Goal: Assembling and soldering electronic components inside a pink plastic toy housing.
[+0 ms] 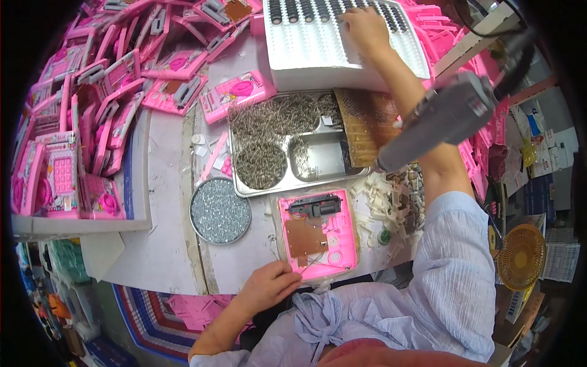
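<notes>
A pink plastic casing [342,244], its inside facing up, lies on the bench in front of me. It holds a brown board [306,238], a black part [315,207] along its far edge and thin wires. My left hand [272,286] has its fingers pressed together on the casing's near left corner. Stretched far forward, my right hand [367,33] reaches over a white foam tray [306,52] with rows of small black round parts [309,11]. Its curled fingertips are among those parts, and whatever they pinch is hidden.
A grey power screwdriver [440,119] hangs over my right forearm. Small metal springs fill parts of a steel compartment tray [324,162]; a round dish [220,211] holds tiny metal pieces. White plastic bits [379,202] lie right. Pink toy casings [61,177] pile up left and right.
</notes>
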### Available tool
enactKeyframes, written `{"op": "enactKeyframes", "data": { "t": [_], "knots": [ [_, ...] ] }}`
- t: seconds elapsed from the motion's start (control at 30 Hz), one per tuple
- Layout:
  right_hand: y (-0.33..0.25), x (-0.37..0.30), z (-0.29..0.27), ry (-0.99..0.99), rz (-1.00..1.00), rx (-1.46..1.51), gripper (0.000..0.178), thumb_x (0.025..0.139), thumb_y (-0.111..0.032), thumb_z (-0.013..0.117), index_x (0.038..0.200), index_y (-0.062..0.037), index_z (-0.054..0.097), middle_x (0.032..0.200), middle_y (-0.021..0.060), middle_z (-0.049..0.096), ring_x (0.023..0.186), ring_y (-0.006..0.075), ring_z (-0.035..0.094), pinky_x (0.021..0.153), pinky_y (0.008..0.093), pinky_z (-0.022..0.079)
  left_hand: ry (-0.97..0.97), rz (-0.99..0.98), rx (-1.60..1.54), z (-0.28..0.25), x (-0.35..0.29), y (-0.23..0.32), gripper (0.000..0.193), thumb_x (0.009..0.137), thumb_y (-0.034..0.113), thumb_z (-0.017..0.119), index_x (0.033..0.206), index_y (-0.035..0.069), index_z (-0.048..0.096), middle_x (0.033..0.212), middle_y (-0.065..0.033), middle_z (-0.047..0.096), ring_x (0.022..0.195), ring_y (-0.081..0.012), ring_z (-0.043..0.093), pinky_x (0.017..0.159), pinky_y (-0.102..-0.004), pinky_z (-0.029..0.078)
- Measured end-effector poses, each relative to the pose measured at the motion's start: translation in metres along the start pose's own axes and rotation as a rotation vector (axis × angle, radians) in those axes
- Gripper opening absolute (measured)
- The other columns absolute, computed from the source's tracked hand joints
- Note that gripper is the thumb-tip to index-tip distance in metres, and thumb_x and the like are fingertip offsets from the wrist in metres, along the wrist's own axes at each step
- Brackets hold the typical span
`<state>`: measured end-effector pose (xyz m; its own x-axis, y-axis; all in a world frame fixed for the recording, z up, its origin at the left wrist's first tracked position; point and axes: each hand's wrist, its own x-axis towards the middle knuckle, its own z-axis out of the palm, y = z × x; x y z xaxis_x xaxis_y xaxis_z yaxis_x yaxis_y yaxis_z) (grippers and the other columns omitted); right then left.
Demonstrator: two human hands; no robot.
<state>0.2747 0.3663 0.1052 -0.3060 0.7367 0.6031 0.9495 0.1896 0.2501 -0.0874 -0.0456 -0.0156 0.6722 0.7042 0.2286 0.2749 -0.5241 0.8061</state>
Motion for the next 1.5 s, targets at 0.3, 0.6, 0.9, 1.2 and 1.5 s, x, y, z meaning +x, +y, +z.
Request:
{"op": "enactKeyframes", "data": {
  "t": [0.3,0.6,0.9,1.2,1.5],
  "knots": [
    [0.029,-0.008,0.009,0.086,-0.059,0.160,0.015,0.090,-0.012,0.064,0.100,-0.0086,0.075,0.101,0.0104,0.073,0.097,0.0314,0.068,0.086,0.0430,0.054,0.042,0.023,0.000,0.004,0.000,-0.003,0.024,0.076,0.010,0.086,0.096,0.009,0.072,0.086,-0.0060,0.063,0.074,-0.0242,0.064,0.063,-0.0350,0.055],
    [0.079,0.023,0.015,-0.064,0.167,0.736,0.019,0.083,-0.009,0.072,0.102,-0.0033,0.071,0.080,0.0067,0.068,0.075,0.0203,0.065,0.066,0.0371,0.052,0.061,-0.018,0.006,0.003,0.003,0.002,0.020,0.079,0.011,0.081,0.095,0.007,0.070,0.086,-0.0081,0.061,0.074,-0.0268,0.064,0.063,-0.0367,0.054],
    [-0.007,-0.177,-0.162,-0.113,0.442,1.286,0.025,0.088,-0.006,0.073,0.113,-0.0038,0.069,0.095,0.0076,0.072,0.093,0.0191,0.069,0.085,0.0305,0.055,0.056,-0.059,0.045,0.007,-0.003,0.002,0.018,0.080,0.009,0.080,0.095,0.006,0.069,0.088,-0.0098,0.060,0.076,-0.0289,0.064,0.065,-0.0377,0.054],
    [-0.142,-0.317,-0.202,-0.590,-0.043,1.182,0.022,0.079,-0.003,0.077,0.100,-0.0046,0.072,0.090,0.0088,0.071,0.084,0.0259,0.069,0.075,0.0356,0.056,0.083,-0.076,0.036,0.010,0.001,0.004,0.022,0.076,0.005,0.083,0.095,0.005,0.072,0.088,-0.0102,0.061,0.075,-0.0264,0.064,0.064,-0.0359,0.052],
    [-0.147,-0.329,-0.201,-0.391,-0.225,1.002,0.022,0.073,-0.011,0.077,0.094,-0.0117,0.071,0.098,0.0004,0.068,0.096,0.0247,0.062,0.074,0.0348,0.057,0.095,-0.094,0.021,0.013,-0.003,0.004,0.023,0.075,0.002,0.082,0.096,0.004,0.072,0.090,-0.0090,0.059,0.079,-0.0239,0.063,0.067,-0.0339,0.051]
  ]
}}
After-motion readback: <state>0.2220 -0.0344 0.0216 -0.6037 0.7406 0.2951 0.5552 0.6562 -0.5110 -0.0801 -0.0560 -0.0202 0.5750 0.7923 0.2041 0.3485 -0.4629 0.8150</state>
